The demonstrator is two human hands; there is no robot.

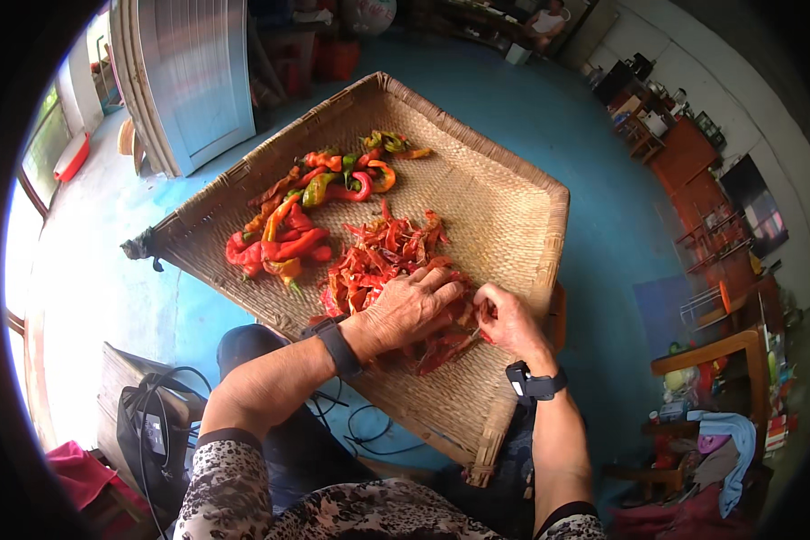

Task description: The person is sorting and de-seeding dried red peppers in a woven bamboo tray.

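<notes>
A large woven bamboo tray (504, 216) rests tilted across my lap. In its near half lies a heap of torn or split red chili peppers (378, 256). My left hand (414, 304) is back-up over this heap, fingers bent and closed, their tips hidden among the pieces. Close to its right, my right hand (510, 321) is closed in a pinch, with a bit of red pepper showing at the fingertips. Whole peppers (288, 243), red, orange and green, some curled, are gathered on the tray's left and far side. Black bands circle both wrists.
A black drawstring bag (148, 427) with cables stands at my lower left. To the right is a wooden chair (720, 360) with clothes piled on it. A pale panel door (193, 81) stands beyond the tray's left. Another person (547, 22) sits far off.
</notes>
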